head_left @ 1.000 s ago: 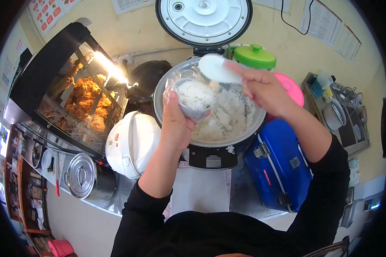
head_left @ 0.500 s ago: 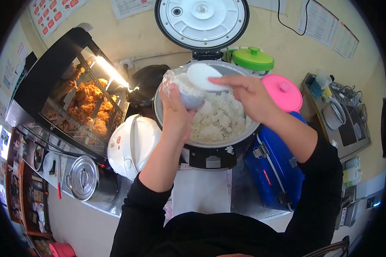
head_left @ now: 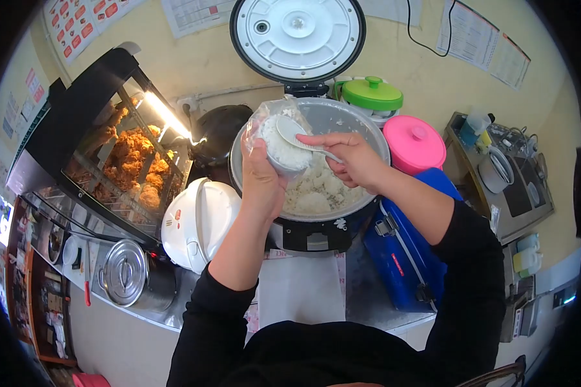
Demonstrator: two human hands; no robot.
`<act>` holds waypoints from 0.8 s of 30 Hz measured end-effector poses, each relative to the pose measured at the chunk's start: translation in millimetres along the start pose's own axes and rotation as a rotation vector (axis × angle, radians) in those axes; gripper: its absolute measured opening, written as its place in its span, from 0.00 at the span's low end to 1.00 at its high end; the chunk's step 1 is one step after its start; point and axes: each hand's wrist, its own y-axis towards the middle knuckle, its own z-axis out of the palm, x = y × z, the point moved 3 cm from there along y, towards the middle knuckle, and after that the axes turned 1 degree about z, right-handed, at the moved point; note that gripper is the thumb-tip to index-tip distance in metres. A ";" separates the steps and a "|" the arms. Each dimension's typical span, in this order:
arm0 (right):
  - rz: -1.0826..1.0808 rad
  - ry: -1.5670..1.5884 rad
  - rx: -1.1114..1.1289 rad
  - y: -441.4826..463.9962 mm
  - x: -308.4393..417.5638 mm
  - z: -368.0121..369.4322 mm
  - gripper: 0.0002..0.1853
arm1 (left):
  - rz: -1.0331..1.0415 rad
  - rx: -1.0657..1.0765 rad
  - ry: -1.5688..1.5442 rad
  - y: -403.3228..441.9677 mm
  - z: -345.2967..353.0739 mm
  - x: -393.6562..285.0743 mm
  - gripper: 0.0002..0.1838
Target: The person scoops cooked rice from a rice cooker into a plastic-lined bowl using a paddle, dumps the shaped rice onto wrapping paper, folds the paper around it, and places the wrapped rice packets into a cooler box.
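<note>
My left hand [head_left: 265, 184] is wrapped round a small bowl lined with clear plastic and filled with white rice [head_left: 281, 151]. The white rice paddle [head_left: 292, 131] is in my right hand [head_left: 348, 158], its blade against the rice in the bowl and my index finger stretched along it. Both hands are above the open rice cooker [head_left: 381, 145], where more loose rice [head_left: 323, 190] lies in the pot. The cooker's lid [head_left: 297, 39] stands raised at the back.
A lit cabinet of fried chicken [head_left: 135, 155], a white rice cooker [head_left: 200, 222] and a steel pot [head_left: 126, 274] are on the left. On the right are a green lid [head_left: 372, 94], a pink lid [head_left: 414, 145], a blue cooler box [head_left: 403, 258] and a sink [head_left: 523, 187].
The paddle has turned and come down onto the rice in the bowl. My right hand has moved left and lower with it. The bowl's open top now faces the camera more.
</note>
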 end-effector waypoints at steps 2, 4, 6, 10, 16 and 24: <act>0.033 0.064 0.039 -1.9 1.2 -0.2 0.24 | 0.002 0.036 0.057 5.0 -7.3 3.1 0.30; 0.084 0.157 0.032 -4.3 0.7 -1.4 0.24 | 0.002 0.080 0.137 8.2 -17.4 2.6 0.30; 0.149 0.270 -0.019 -3.5 3.5 -6.2 0.23 | 0.089 0.108 0.322 9.1 -21.8 -6.2 0.30; 0.053 0.161 0.009 23.3 -24.7 -61.4 0.19 | 0.020 0.005 0.287 -3.9 -12.3 -22.8 0.31; -0.351 -1.030 -0.454 -12.7 -1.5 -37.9 0.12 | -0.127 0.020 0.001 -28.8 -18.8 -32.8 0.32; -0.639 -0.657 -0.056 -181.8 -37.2 118.1 0.07 | -0.214 0.003 -0.306 -128.3 -56.2 -60.3 0.42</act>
